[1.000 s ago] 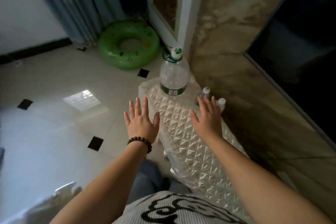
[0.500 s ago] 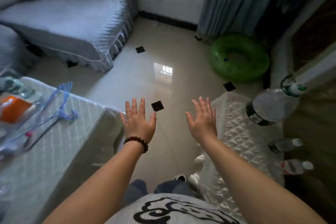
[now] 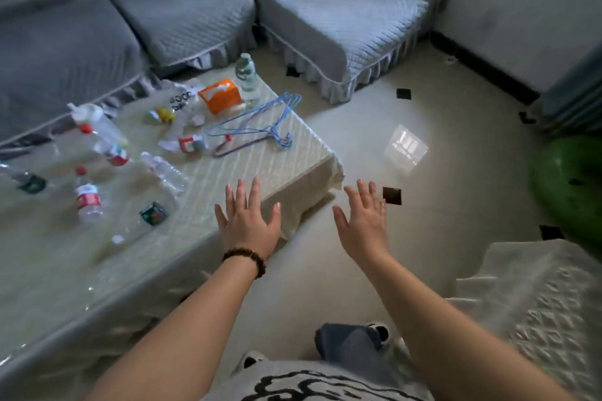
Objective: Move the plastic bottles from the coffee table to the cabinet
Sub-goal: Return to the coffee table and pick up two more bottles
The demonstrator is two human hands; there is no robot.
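Observation:
The coffee table (image 3: 228, 172), under a pale quilted cover, fills the left. Several clear plastic bottles are on it: a red-labelled one upright (image 3: 87, 198), another red-labelled one tilted (image 3: 109, 143), one lying flat (image 3: 164, 171), a green-labelled one lying near the front (image 3: 143, 221), and one standing at the far corner (image 3: 247, 78). My left hand (image 3: 247, 221), with a bead bracelet, hovers open over the table's near right corner. My right hand (image 3: 361, 221) is open above the floor. The cabinet top (image 3: 534, 296) shows at lower right.
An orange tissue box (image 3: 221, 96), blue wire hangers (image 3: 260, 127) and small litter share the table. A grey sofa (image 3: 195, 16) wraps behind it. A green swim ring (image 3: 573, 179) lies on the tiled floor at right, below a curtain (image 3: 580, 91).
My view has swung left, from the cabinet with its three bottles to the coffee table. Both hands stay open and empty in front of me.

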